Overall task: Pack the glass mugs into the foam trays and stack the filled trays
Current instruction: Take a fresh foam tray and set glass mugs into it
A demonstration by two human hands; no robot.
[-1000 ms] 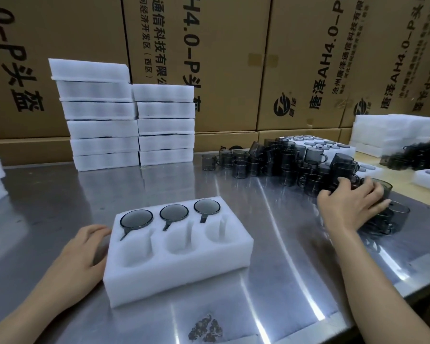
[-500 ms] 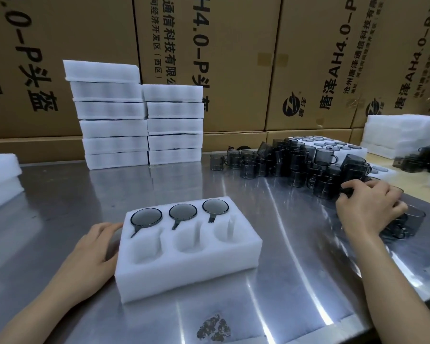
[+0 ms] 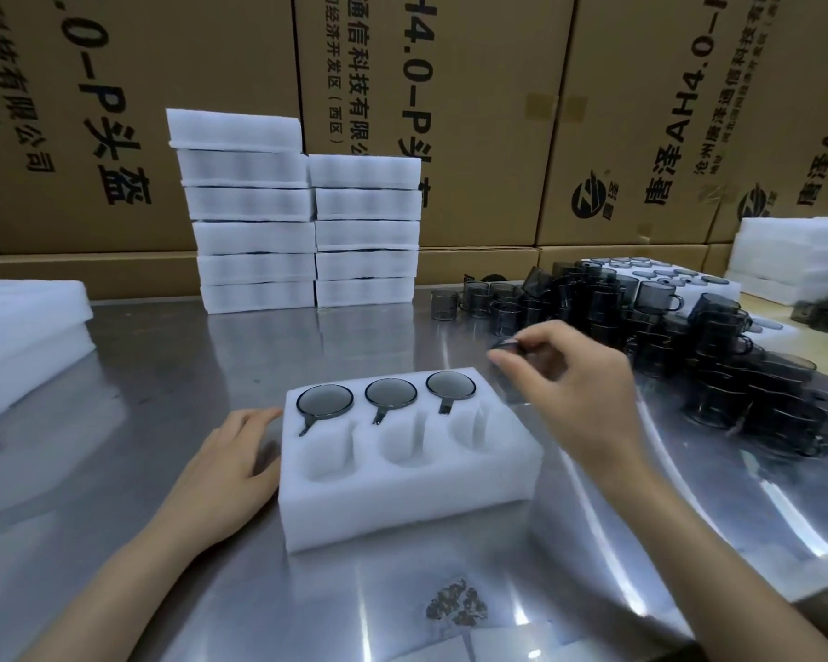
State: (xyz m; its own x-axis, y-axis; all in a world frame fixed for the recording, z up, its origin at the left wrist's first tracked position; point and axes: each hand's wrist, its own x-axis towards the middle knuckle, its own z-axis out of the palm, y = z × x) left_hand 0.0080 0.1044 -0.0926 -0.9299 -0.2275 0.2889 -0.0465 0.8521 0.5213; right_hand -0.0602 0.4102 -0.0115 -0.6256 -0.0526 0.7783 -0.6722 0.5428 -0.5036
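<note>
Head view: right hand [image 3: 579, 398] pinched a smoky glass mug [image 3: 522, 370] by its rim, held above the surface just right of the foam tray [image 3: 402, 494]. Left hand [image 3: 225, 475] lay relaxed, fingers flat against the tray's left wall. Tray's far row held three mugs [image 3: 386, 393]; near row of pockets unfilled. Loose mug pile [image 3: 679, 336] sat at right on the steel surface [image 3: 163, 375]. Two stacks of trays [image 3: 307, 231] stood behind, against printed cardboard cartons [image 3: 474, 112].
</note>
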